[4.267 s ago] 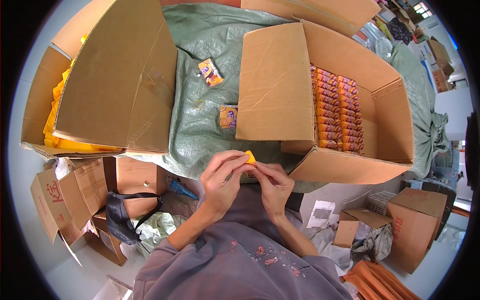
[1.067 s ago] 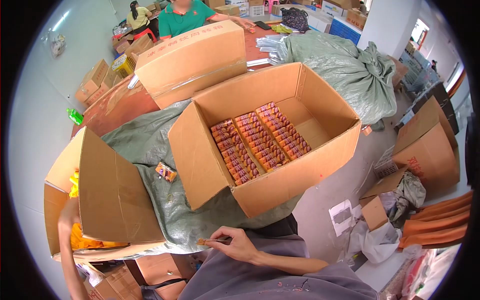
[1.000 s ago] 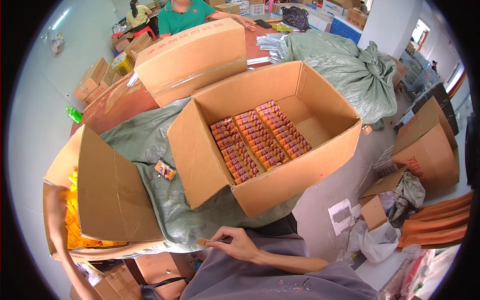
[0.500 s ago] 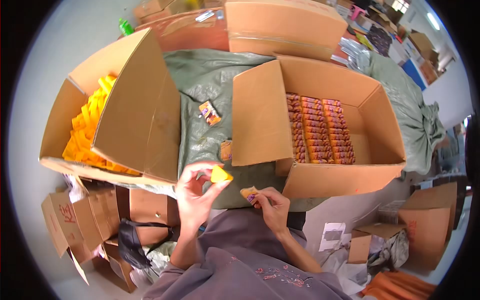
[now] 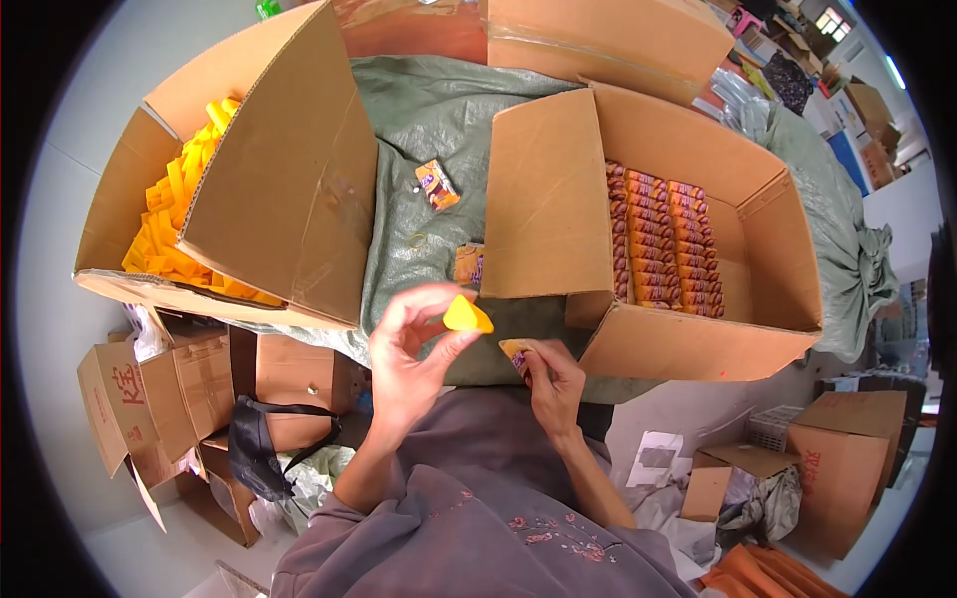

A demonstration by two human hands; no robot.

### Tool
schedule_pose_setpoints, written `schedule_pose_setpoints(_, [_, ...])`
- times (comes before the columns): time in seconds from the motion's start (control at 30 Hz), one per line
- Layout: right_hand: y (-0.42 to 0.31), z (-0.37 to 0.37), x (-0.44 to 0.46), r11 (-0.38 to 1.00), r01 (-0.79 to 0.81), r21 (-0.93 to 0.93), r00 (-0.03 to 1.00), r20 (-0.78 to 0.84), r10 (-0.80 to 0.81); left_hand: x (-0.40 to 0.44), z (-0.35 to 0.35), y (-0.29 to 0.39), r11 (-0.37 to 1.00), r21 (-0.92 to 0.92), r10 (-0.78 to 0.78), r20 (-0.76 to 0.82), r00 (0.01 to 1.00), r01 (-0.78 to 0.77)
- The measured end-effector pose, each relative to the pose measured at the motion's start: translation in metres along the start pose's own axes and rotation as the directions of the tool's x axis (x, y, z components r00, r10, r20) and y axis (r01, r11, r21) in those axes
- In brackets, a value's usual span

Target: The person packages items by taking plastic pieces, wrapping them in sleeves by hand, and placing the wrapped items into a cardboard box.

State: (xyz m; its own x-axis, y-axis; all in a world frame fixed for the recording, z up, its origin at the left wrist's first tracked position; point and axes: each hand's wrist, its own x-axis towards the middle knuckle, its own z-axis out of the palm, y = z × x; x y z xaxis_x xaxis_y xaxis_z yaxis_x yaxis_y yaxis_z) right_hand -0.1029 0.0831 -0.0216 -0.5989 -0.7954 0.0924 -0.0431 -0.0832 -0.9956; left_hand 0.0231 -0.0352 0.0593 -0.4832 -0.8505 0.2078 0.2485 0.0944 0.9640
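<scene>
Between thumb and fingers, my left hand [image 5: 411,344] pinches a yellow piece [image 5: 468,317], with its open end facing up and right. Just to the right, my right hand [image 5: 554,384] grips a small orange and purple wrapper [image 5: 517,357] by its lower part. The two held items are close but apart. A carton on the left [image 5: 269,179] holds a heap of yellow pieces [image 5: 179,214]. In the right carton [image 5: 698,344] stand rows of orange and purple packs [image 5: 653,244].
Two printed packets, one farther back [image 5: 437,186] and one nearer [image 5: 469,264], lie on the green sheet [image 5: 419,110]. Another carton [image 5: 598,45] stands behind. A black bag [image 5: 261,448] hangs at lower left, and opened boxes [image 5: 847,468] sit at lower right.
My left hand came out of the left carton with a yellow piece and moved beside my right hand. My right hand keeps its wrapper, now raised. The view has turned down toward the hands.
</scene>
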Motion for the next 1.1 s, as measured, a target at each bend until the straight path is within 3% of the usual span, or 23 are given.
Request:
schedule_pose_setpoints(0.13, [0.005, -0.003, 0.001, 1.000, 0.007, 0.009, 1.000, 0.020, -0.007, 0.005, -0.001, -0.004, 0.974, -0.181, -0.158, -0.095, 0.983, 0.139])
schedule_pose_setpoints(0.27, [0.001, -0.007, 0.002, 0.999, -0.036, -0.014, 0.996, 0.077, 0.037, 0.006, -0.007, -0.018, 0.859, -0.420, -0.331, -0.015, 0.944, 0.295])
schedule_pose_setpoints(0.37, [0.001, -0.009, 0.002, 0.998, 0.027, -0.059, 0.987, 0.162, -0.017, 0.006, -0.007, -0.023, 0.797, -0.535, -0.309, 0.037, 0.950, 0.280])
schedule_pose_setpoints(0.47, [0.001, -0.010, 0.000, 0.998, -0.036, 0.048, 0.967, 0.255, 0.023, 0.008, -0.001, -0.024, 0.732, -0.618, -0.315, 0.067, 0.947, 0.287])
schedule_pose_setpoints(0.77, [0.000, -0.006, -0.004, 0.960, -0.202, 0.195, 0.917, 0.381, 0.116, 0.001, 0.008, -0.042, 0.764, -0.572, -0.261, 0.150, 0.954, 0.299])
schedule_pose_setpoints(0.87, [0.008, -0.009, -0.005, 0.917, -0.337, 0.215, 0.859, 0.470, 0.206, -0.001, 0.007, -0.050, 0.825, -0.482, -0.220, 0.207, 0.953, 0.295])
schedule_pose_setpoints(0.97, [0.002, 0.000, -0.005, 0.747, -0.552, 0.371, 0.811, 0.448, 0.377, -0.002, 0.007, -0.051, 0.876, -0.352, -0.229, 0.295, 0.928, 0.329])
schedule_pose_setpoints(1.1, [0.011, -0.002, -0.005, 0.605, -0.622, 0.497, 0.782, 0.427, 0.454, -0.006, 0.011, -0.042, 0.945, -0.131, -0.238, 0.359, 0.902, 0.301])
